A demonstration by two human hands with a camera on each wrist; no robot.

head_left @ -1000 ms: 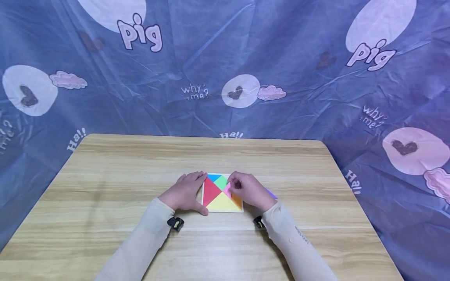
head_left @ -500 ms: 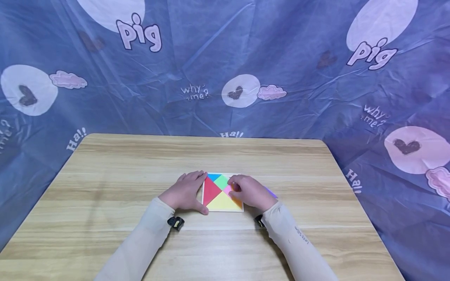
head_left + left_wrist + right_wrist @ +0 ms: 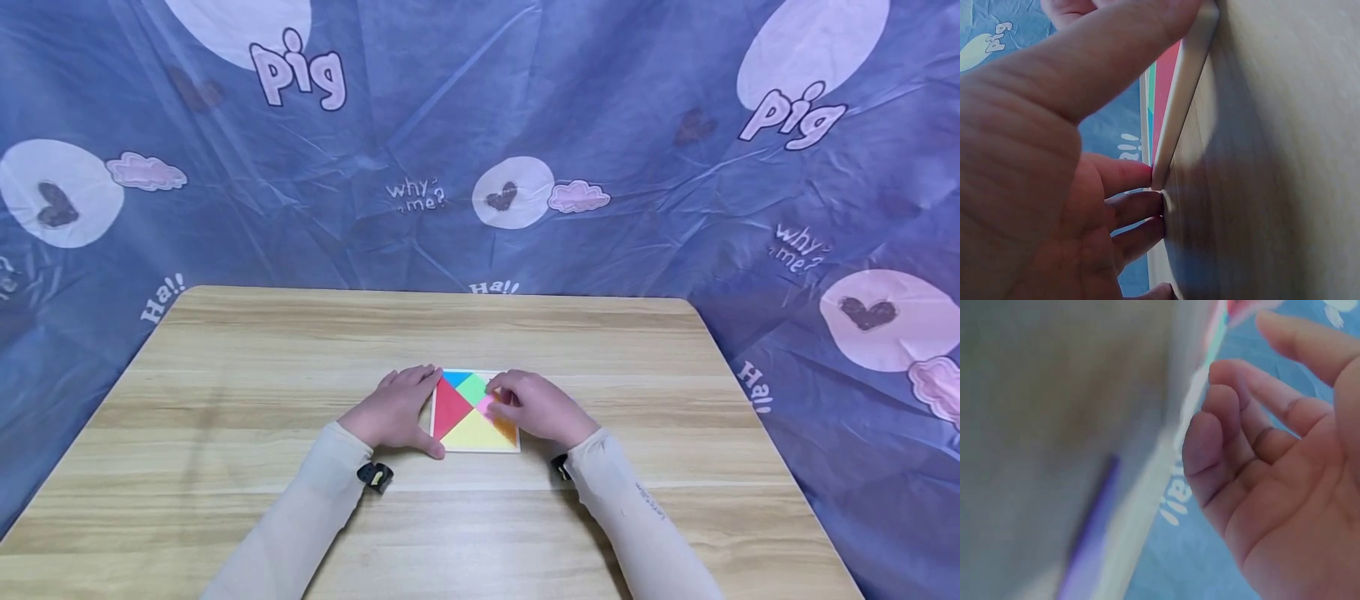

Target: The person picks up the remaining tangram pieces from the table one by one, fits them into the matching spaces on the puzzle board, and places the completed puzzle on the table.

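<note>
A tangram board (image 3: pixel 480 452) with a white rim lies at mid-table. In it are a red triangle (image 3: pixel 452 408), a yellow triangle (image 3: pixel 477 437), a blue piece (image 3: pixel 455 377), a green square (image 3: pixel 472 388), a pink piece (image 3: pixel 483 406) and an orange piece (image 3: pixel 507 432). My left hand (image 3: pixel 399 411) grips the board's left side, thumb at the near corner and index finger at the far one. Over the right part hovers or rests my right hand (image 3: pixel 543 407), its fingers bent and thumb apart, nothing visible between them. It hides the board's far right corner.
A purple piece (image 3: pixel 1094 534) lies on the table beside the board, seen in the right wrist view and hidden from the head view. The wooden table (image 3: pixel 300 333) ends at a blue printed cloth (image 3: pixel 420 108).
My right hand has drawn back slightly from the pink piece, and its forearm has shifted right, covering the purple piece in the head view. The left hand and board stay put.
</note>
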